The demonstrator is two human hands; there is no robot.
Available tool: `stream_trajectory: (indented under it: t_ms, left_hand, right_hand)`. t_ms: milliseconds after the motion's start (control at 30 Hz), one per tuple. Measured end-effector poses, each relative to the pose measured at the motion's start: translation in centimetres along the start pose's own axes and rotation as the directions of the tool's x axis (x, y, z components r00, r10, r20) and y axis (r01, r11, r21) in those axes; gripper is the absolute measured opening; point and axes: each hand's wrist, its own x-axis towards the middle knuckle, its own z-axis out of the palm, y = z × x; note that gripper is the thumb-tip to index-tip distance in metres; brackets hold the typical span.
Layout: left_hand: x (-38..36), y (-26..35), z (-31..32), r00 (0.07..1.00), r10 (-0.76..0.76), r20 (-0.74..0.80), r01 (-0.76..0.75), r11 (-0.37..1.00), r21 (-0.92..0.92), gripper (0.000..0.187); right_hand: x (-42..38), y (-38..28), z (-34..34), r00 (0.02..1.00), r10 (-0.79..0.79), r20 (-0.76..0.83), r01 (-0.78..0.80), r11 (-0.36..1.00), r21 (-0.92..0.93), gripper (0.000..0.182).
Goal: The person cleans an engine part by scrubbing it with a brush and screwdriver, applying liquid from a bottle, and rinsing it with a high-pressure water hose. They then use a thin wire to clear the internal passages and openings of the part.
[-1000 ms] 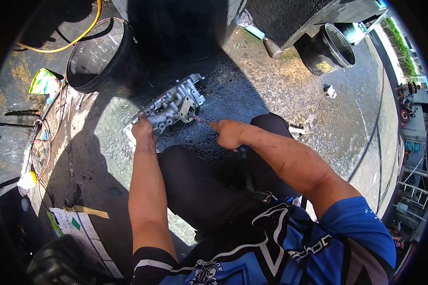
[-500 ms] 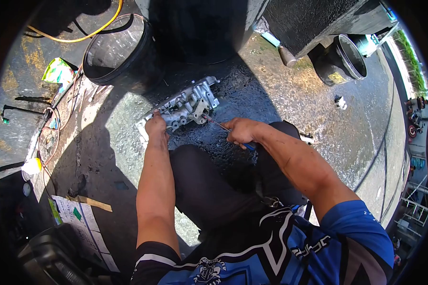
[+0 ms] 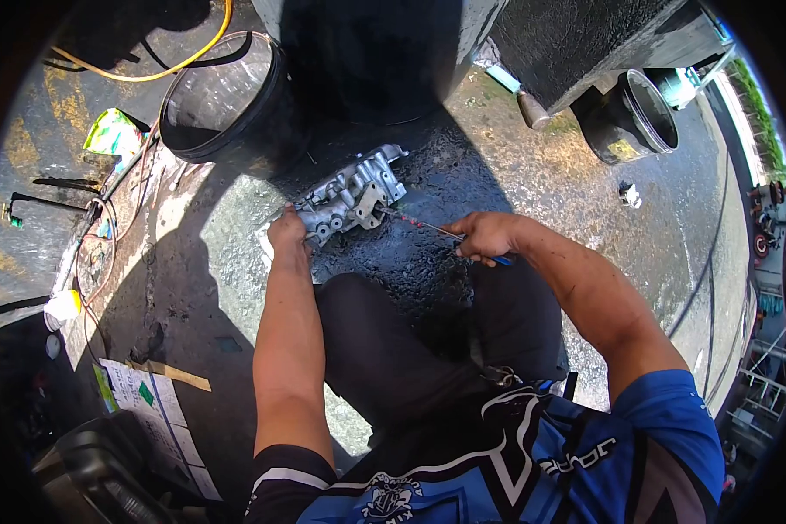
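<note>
A silvery cast-metal engine part (image 3: 345, 199) lies on the wet, dark ground before my knees. My left hand (image 3: 287, 231) grips its near left end, with the thumb on top and the other fingers mostly hidden. In my right hand (image 3: 487, 236) is a long thin tool (image 3: 435, 228) with a blue handle, held in closed fingers. Its shaft has red spots toward the far end, and the tip points at the opening in the part's flat flange (image 3: 371, 206). Whether the tip is inside the opening is hard to make out.
A black bucket (image 3: 275, 105) stands behind the part, beside a dark block. Another bucket (image 3: 624, 122) tilts at the right. A yellow hose (image 3: 140, 77) crosses the upper left. Printed cardboard (image 3: 153, 410) lies at the lower left, and a small white object (image 3: 629, 195) at the right.
My right hand has drawn back to the right with the tool, exposing more of its shaft outside the flange opening. My left hand keeps its hold on the engine part.
</note>
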Motion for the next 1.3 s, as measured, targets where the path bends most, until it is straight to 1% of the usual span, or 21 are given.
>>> stream_trajectory:
  t_ms: [67, 100, 167, 233, 333, 400, 467, 500, 533, 633, 733, 800, 833, 900, 1000, 1033, 1133, 1167, 1200, 1267, 1300]
  left_hand:
    - [1.8, 0.4, 0.1, 1.0, -0.023, -0.006, 0.023, 1.0, -0.014, 0.044]
    - [2.3, 0.6, 0.2, 0.999, -0.031, -0.02, 0.031, 0.999, -0.021, 0.046]
    - [3.2, 0.8, 0.3, 0.999, -0.038, -0.039, 0.036, 0.998, -0.047, 0.046]
    - [3.0, 1.8, 0.4, 0.999, -0.034, -0.008, 0.033, 0.995, -0.09, 0.045]
    - [3.9, 2.9, 0.7, 0.998, -0.039, 0.052, 0.048, 0.983, -0.177, 0.039]
    - [5.1, 3.0, 0.7, 0.998, -0.014, 0.055, 0.024, 0.984, -0.179, 0.038]
    - [6.3, 3.1, 0.7, 0.998, -0.02, 0.06, 0.031, 0.981, -0.191, 0.035]
    - [6.2, 3.2, 0.8, 0.998, -0.018, 0.06, 0.03, 0.979, -0.202, 0.035]
    - [7.1, 2.9, 0.7, 0.998, -0.017, 0.062, 0.03, 0.978, -0.209, 0.035]
    - [7.6, 3.6, 0.8, 0.999, -0.01, 0.049, 0.019, 0.984, -0.178, 0.034]
    - [6.2, 4.2, 0.9, 0.999, -0.009, 0.052, 0.018, 0.985, -0.17, 0.032]
    - [7.7, 4.5, 0.8, 0.994, -0.004, 0.107, 0.024, 0.983, -0.183, 0.031]
    - [6.7, 5.1, 1.1, 0.993, 0.037, 0.11, -0.019, 0.987, -0.16, 0.03]
    - [5.5, 5.8, 1.2, 0.989, -0.004, 0.145, 0.02, 0.994, -0.108, 0.03]
    - [5.5, 5.5, 0.3, 0.98, -0.02, 0.196, 0.05, 0.988, -0.146, 0.027]
    - [5.3, 5.5, -0.1, 0.973, -0.022, 0.232, 0.049, 0.993, -0.109, 0.027]
    - [2.7, 5.6, -0.5, 0.958, 0.048, 0.283, 0.01, 0.98, -0.199, 0.03]
    - [2.7, 5.2, -0.5, 0.959, 0.073, 0.275, -0.012, 0.976, -0.216, 0.032]
    - [3.2, 4.9, -0.6, 0.955, 0.069, 0.289, -0.004, 0.975, -0.222, 0.033]
    - [2.1, 5.0, -0.7, 0.953, 0.081, 0.291, -0.013, 0.973, -0.23, 0.035]
    - [2.6, 4.9, -0.9, 0.942, 0.077, 0.326, 0.003, 0.971, -0.239, 0.034]
  right_hand:
    - [-1.6, -2.0, -1.1, 0.997, -0.063, -0.052, 0.045, 0.954, -0.298, 0.055]
    - [-2.0, -2.7, -1.9, 0.997, -0.063, -0.033, 0.047, 0.938, -0.344, 0.059]
    - [-1.2, -2.4, -3.3, 0.998, -0.054, 0.044, 0.058, 0.994, -0.088, 0.06]
    - [-0.9, -1.6, -3.9, 0.993, -0.069, 0.095, 0.048, 0.976, 0.211, 0.059]
    - [-0.9, -2.0, -4.7, 0.992, -0.121, 0.03, 0.125, 0.978, -0.167, 0.057]
    - [1.0, 0.2, -5.5, 0.902, -0.432, -0.021, 0.36, 0.776, -0.517, 0.052]
    - [1.2, 0.3, -6.0, 0.9, -0.433, -0.044, 0.372, 0.818, -0.439, 0.05]
    - [0.0, -0.6, -6.0, 0.961, -0.275, -0.034, 0.265, 0.949, -0.171, 0.05]
    - [-0.8, -1.1, -5.8, 0.993, -0.115, 0.022, 0.112, 0.988, 0.108, 0.05]
    - [-1.0, 2.8, -7.1, 0.969, -0.161, 0.189, 0.059, 0.889, 0.455, 0.05]
    - [-2.4, 7.2, -8.0, 0.956, -0.215, 0.199, 0.055, 0.8, 0.597, 0.047]
    - [-3.8, 8.6, -7.8, 0.966, -0.213, 0.145, 0.082, 0.787, 0.611, 0.048]
    - [-4.4, 8.8, -7.6, 0.966, -0.229, 0.12, 0.11, 0.783, 0.612, 0.048]
    - [-5.1, 9.8, -7.4, 0.972, -0.227, 0.065, 0.145, 0.791, 0.595, 0.047]
    - [-5.4, 12.4, -7.0, 0.979, -0.143, -0.142, 0.195, 0.85, 0.489, 0.051]
    - [-5.1, 14.0, -6.6, 0.968, -0.087, -0.237, 0.187, 0.878, 0.441, 0.053]
    - [-4.3, 19.3, -4.3, 0.816, 0.14, -0.561, -0.019, 0.976, 0.216, 0.058]
    - [-2.0, 25.1, -3.5, 0.78, 0.141, -0.61, 0.035, 0.963, 0.268, 0.059]
    - [-0.8, 28.7, -2.3, 0.703, 0.179, -0.688, 0.063, 0.948, 0.312, 0.06]
    - [-3.2, 27.5, 0.1, 0.615, 0.422, -0.666, -0.158, 0.893, 0.42, 0.061]
    - [-0.3, 35.7, 1.0, 0.577, 0.345, -0.74, -0.194, 0.938, 0.286, 0.064]
